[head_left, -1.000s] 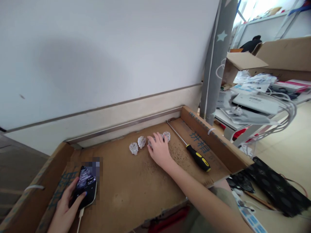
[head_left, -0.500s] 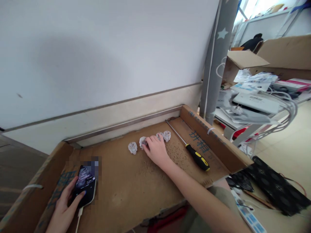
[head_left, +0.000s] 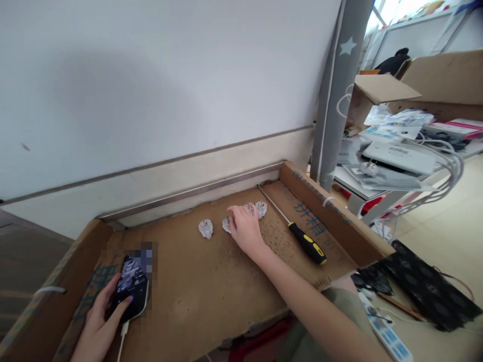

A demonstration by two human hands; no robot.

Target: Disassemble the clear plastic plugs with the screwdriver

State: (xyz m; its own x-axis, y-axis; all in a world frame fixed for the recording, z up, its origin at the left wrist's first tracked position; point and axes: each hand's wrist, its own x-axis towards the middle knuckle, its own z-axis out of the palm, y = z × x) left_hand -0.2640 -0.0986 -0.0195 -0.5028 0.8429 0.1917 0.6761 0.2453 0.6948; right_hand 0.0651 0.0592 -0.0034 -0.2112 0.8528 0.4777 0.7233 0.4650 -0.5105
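Note:
My left hand [head_left: 100, 317] grips a smartphone [head_left: 132, 291] with its screen lit, and a white charging cable [head_left: 122, 339] is plugged into the phone's lower end. My right hand [head_left: 245, 229] is over a row of clear plug adapters, thumb and index finger apart. Close by the thumb lies one plug adapter [head_left: 226, 224], partly covered by the hand. Beyond the fingers a plug adapter [head_left: 260, 208] shows, with another [head_left: 249, 206] partly hidden. To the left, a single plug adapter [head_left: 206, 229] lies prongs up.
A screwdriver [head_left: 307, 245] with a black and yellow handle lies to the right. Everything rests in a shallow cardboard tray [head_left: 181, 296] with raised sides, against a white wall [head_left: 169, 75]. At right are a cluttered table [head_left: 400, 156], a power strip [head_left: 388, 334] and a distant person [head_left: 394, 63].
My right thumb and index finger have spread and shifted slightly right. The plug adapter by them sits a little further right and lower. My left hand holds the phone as before.

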